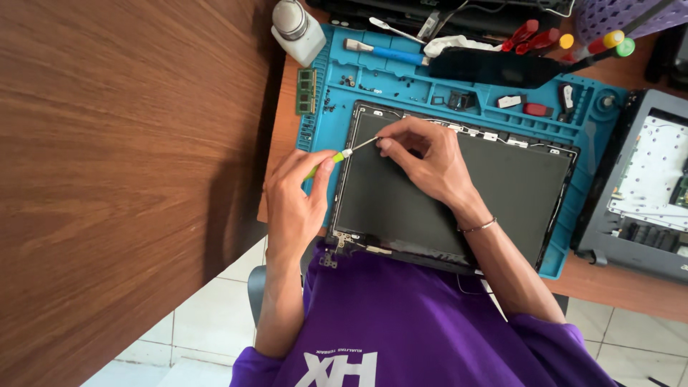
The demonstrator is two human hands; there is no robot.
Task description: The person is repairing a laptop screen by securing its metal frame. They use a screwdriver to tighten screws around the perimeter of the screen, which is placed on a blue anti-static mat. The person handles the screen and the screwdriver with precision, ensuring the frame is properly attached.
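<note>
Shirt: a purple shirt [423, 337] fills the near bottom of the head view, pressed against the near edge of the worktop [616, 287].
Left hand: the left hand [297, 197] is closed around the green handle of a small screwdriver [342, 155], thumb and fingers pinching it, at the near-left part of the mat.
Screwdriver: its thin metal shaft slants up and to the right, and the tip meets the right fingertips near the far-left corner of the screen panel.
Right hand: the right hand [426, 161] rests on the dark panel with fingers curled, thumb and forefinger pinched together at the screwdriver tip; whether they grip something tiny there I cannot tell. A thin bracelet [479, 227] circles the wrist.
Screen panel: the laptop screen panel [502, 201] lies flat on the blue mat [330, 93], its metal hinge [337, 247] overhanging the near edge of the worktop.
Far edge: a white bottle [297, 30], a blue-handled brush [383, 51] and red-handled tools [530, 36] lie along the mat's far side.
Left edge: a green memory stick [306, 91] lies just beside the mat.
Right edge: an opened grey laptop base [641, 193] sits beside the mat.
</note>
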